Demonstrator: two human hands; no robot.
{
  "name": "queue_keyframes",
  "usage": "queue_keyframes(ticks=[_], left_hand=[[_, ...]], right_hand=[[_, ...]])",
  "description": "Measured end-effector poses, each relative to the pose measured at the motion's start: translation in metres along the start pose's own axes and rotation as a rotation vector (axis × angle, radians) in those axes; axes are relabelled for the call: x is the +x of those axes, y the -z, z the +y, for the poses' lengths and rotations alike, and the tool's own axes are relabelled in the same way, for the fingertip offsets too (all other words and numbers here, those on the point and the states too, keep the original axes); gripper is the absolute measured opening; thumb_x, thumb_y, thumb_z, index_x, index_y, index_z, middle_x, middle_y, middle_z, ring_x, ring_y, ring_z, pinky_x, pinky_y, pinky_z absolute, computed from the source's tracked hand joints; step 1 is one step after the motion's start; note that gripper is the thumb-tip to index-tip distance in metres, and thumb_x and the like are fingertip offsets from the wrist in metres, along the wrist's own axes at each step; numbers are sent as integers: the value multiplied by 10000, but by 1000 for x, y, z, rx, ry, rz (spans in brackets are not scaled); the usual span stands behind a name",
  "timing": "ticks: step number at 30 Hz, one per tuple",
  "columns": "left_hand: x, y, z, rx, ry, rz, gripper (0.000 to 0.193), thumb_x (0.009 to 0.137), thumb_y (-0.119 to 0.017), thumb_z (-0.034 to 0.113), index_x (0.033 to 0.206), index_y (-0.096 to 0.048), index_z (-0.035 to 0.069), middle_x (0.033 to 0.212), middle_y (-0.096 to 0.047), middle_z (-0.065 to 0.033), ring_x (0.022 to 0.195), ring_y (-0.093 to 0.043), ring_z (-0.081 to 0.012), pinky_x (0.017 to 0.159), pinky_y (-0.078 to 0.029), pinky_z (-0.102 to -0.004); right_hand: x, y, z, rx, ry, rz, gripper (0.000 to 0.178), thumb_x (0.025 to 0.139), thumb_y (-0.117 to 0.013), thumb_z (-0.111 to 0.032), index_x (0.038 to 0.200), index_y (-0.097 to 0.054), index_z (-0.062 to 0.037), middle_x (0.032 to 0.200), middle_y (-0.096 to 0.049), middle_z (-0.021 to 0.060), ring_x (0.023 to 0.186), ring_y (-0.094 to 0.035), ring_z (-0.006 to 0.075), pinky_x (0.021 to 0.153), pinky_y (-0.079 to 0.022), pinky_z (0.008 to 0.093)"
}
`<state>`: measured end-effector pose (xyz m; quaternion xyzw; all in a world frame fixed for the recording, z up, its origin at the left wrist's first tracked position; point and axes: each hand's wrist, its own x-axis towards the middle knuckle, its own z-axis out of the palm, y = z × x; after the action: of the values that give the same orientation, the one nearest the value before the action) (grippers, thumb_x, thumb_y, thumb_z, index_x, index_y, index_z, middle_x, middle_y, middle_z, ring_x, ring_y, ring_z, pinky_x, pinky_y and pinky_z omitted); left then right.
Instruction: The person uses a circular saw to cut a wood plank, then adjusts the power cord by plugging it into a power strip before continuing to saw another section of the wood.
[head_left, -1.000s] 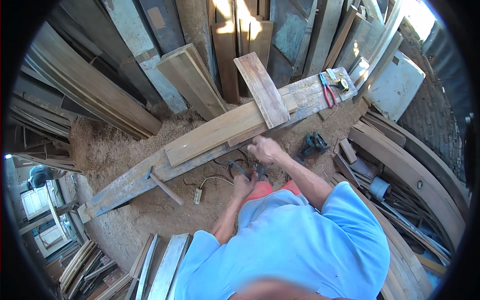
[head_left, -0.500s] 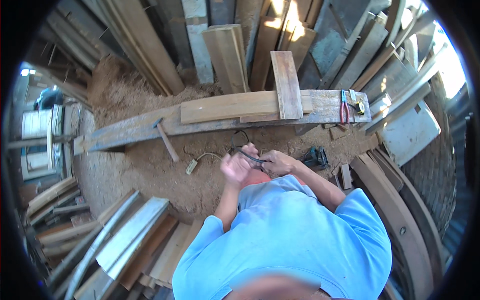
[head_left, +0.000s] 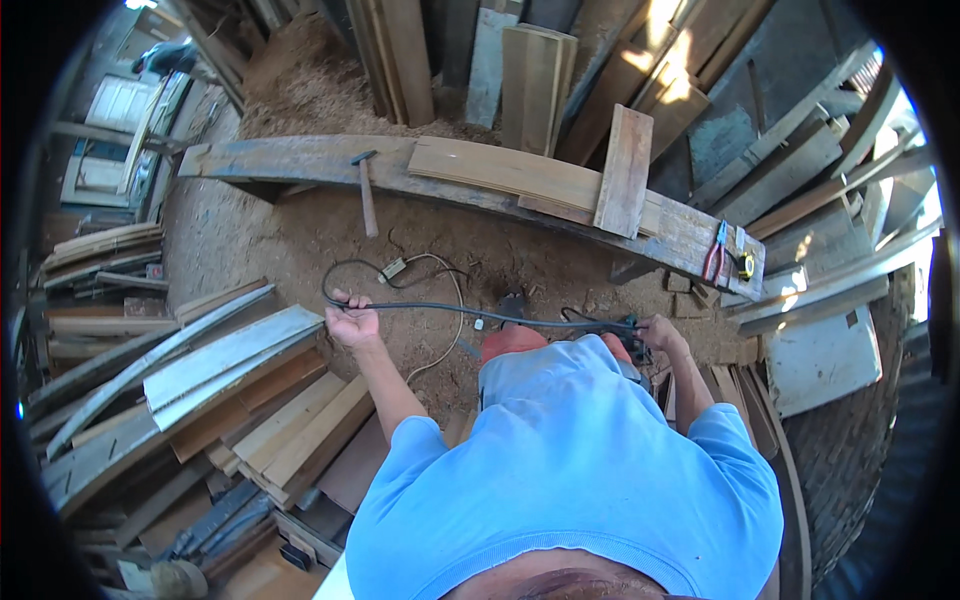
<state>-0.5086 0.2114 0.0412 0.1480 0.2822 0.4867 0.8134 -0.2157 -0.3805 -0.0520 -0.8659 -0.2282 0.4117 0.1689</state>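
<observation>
A dark power cable (head_left: 450,307) is stretched across in front of my knees. At its left end my left hand (head_left: 352,320) is closed around it, out over the ground on the left, and a loop of cable curls up beyond the fingers. My right hand (head_left: 657,335) is closed on the cable's other end, close to a dark green power tool (head_left: 636,350) that is partly hidden by my leg and arm. Past the left hand, a pale socket block (head_left: 393,269) lies on the ground with a light cord (head_left: 462,312) running from it.
Ahead stands a long wooden bench (head_left: 310,160) carrying boards (head_left: 510,175), a crosswise plank (head_left: 624,170), red-handled pliers (head_left: 715,255) and a tape measure (head_left: 745,265). A hammer (head_left: 367,195) leans at its edge. Stacked timber (head_left: 300,430) fills the left; a white panel (head_left: 825,365) stands right.
My hands have moved apart from close together, left hand to the left and right hand to the right, drawing the cable out between them. The view has turned.
</observation>
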Motion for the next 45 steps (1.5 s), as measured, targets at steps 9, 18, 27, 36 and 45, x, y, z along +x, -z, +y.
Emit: queue_keyframes(ticks=[9,18,27,36,45], left_hand=[[-137,-112,-112,715,389,-563,202,1056,-539,278,1100,-615,96,714,-561,14,571,-480,-79,530,-426,-256],[-144,-77,-176,114,942,-388,790,986,-417,708,1230,-595,-22,1166,-666,-146,1070,-631,-272,968,-511,-444],[-19,-9,-106,-367,487,305,868,957,-375,750,1159,-524,-80,1043,-660,-189,887,-620,-282,758,-505,-418],[26,13,-34,-128,158,264,488,1055,-418,523,1008,-602,73,819,-657,-49,635,-537,-180,590,-426,-354],[-88,-112,-82,389,-31,-331,239,1089,-489,341,1100,-593,127,653,-484,44,535,-448,-71,458,-368,-265]], right_hand=[[30,80,-274,1132,88,-282,500,1059,-531,-406,1198,-653,59,1077,-723,225,946,-700,263,845,-559,381],[44,53,-308,661,369,-339,267,1023,-548,-207,976,-732,-19,695,-632,-3,600,-528,71,514,-410,246],[11,62,-242,366,420,-70,358,975,-600,-283,905,-732,43,758,-677,114,707,-636,184,659,-519,371],[21,-3,-56,82,106,190,351,915,-645,-344,870,-722,-4,844,-693,251,798,-696,366,723,-533,456],[61,43,-168,420,285,-65,402,1006,-596,-386,1196,-683,-43,1090,-736,171,987,-708,264,836,-566,423]])
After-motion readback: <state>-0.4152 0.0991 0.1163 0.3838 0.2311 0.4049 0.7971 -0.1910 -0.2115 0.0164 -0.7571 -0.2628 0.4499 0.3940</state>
